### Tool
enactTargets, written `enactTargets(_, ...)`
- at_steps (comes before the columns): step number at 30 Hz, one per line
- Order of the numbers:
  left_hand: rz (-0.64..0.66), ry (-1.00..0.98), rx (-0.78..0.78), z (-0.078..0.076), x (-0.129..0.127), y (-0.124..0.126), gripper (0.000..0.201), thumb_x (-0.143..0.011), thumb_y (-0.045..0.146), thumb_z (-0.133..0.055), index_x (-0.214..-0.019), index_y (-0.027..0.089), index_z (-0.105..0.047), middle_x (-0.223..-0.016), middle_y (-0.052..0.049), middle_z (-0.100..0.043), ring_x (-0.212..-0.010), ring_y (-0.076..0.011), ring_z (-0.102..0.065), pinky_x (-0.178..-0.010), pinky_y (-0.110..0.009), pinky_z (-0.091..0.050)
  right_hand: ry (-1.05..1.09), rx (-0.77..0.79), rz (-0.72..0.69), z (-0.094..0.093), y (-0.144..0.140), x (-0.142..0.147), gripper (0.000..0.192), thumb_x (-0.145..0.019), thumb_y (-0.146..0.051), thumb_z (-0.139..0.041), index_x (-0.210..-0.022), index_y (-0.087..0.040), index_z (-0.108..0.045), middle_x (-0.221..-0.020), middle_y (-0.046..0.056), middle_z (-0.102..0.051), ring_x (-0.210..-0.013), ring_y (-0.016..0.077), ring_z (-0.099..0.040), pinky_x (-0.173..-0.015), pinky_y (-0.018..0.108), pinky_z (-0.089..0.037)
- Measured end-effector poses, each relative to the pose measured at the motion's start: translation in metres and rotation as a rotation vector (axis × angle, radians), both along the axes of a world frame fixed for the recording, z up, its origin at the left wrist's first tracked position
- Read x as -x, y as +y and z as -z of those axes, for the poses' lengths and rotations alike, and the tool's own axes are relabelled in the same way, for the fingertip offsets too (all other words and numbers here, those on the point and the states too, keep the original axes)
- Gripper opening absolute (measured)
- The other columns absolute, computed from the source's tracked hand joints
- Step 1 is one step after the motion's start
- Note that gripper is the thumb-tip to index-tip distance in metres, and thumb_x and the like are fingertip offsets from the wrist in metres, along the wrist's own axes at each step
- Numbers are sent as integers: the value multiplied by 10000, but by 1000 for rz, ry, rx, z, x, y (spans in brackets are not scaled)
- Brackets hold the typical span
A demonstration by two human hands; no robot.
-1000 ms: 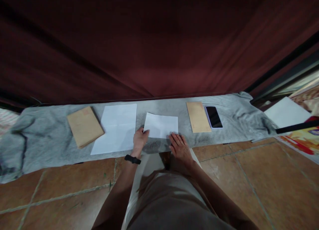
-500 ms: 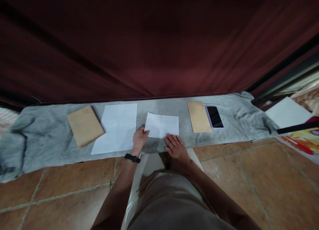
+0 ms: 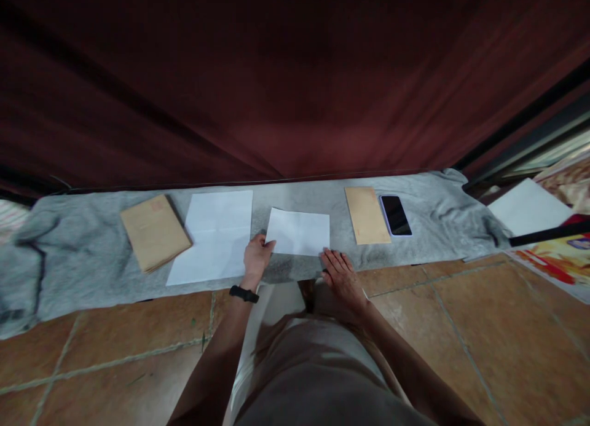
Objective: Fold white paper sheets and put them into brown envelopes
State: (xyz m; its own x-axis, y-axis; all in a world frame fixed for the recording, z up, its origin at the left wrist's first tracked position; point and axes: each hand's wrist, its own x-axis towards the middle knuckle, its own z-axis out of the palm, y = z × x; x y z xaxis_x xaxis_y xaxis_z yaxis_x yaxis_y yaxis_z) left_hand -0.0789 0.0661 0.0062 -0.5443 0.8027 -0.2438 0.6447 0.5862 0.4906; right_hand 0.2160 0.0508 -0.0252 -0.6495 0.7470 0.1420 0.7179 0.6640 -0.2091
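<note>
Left hand fingers pinch folded white paper; right hand flat, fingers spread.

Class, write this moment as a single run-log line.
left hand: holds folded white paper at left edge | right hand: flat at its near right corner | surface: grey cloth

Cloth: spread across the middle of the frame, on the floor.
Envelope stack: laid on the cloth, left of centre.
Open sheet: just right of the stack.
Folded sheet: placed at centre.
Single envelope: right of centre.
Phone: just beside the single envelope, to its right.
</note>
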Motion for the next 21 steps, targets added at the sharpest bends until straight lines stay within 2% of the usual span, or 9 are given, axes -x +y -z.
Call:
enactTargets(4,-45,46,-57,-7,-8,-6,253,-900,325,-614,-1116,195,-641,-1007,-91,-734,-941,-262,-704,-816,-349,-531,25,4,37,-2,0,2,531,-1075,-322,-382,-1579,-156,-378,-1606,119,-433,-1490,260,-391,-1247,493,-283)
enactTargets(7,-38,221,-230,-8,-24,-17,379,-932,303,-555,-1275,147,-588,-1237,-185,-661,-1169,-326,-640,-980,-457,-517,65,2,40,-5,0,13,536,-1072,-312,-373,-1584,-154,-372,-1596,125,-447,-1485,265,-398,-1246,509,-289)
enactTargets(9,94,266,-352,-4,-38,-25,393,-980,286,-472,-1339,159,-568,-1383,-190,-594,-1316,-319,-559,-1089,-487,-468,99,4,23,-6,-1,24,529,-1072,-313,-364,-1577,-154,-387,-1597,116,-449,-1487,262,-395,-1245,508,-297)
enactTargets(11,325,214,-432,3,-53,-34,414,-1024,279,-382,-1395,195,-546,-1487,-142,-547,-1408,-263,-491,-1173,-468,-416,128,15,-3,-7,-1,36,521,-1075,-320,-357,-1565,-148,-408,-1600,106,-445,-1495,253,-382,-1249,494,-300)
enactTargets(13,537,164,-438,11,-66,-41,446,-1045,300,-346,-1443,200,-520,-1543,-114,-515,-1468,-233,-430,-1229,-464,-363,140,33,-29,-7,-1,47,514,-1076,-319,-354,-1553,-143,-428,-1598,101,-450,-1499,244,-377,-1254,479,-298)
enactTargets(14,594,159,-420,15,-70,-44,461,-1049,311,-339,-1460,188,-508,-1555,-116,-506,-1482,-231,-413,-1241,-469,-348,140,40,-37,-6,-1,51,510,-1076,-314,-355,-1550,-144,-435,-1594,101,-456,-1497,241,-380,-1255,477,-297)
enactTargets(17,634,190,-356,22,-73,-50,501,-1051,339,-338,-1484,138,-489,-1564,-148,-491,-1497,-250,-395,-1249,-491,-332,119,48,-49,-3,-1,56,502,-1070,-304,-369,-1544,-158,-447,-1583,104,-470,-1488,239,-395,-1251,482,-299)
enactTargets(21,622,240,-328,24,-61,-56,519,-1049,359,-354,-1503,136,-467,-1576,-148,-475,-1510,-256,-372,-1259,-493,-304,77,39,-54,-1,0,49,510,-1058,-309,-419,-1542,-151,-445,-1595,115,-451,-1487,239,-397,-1243,476,-310)
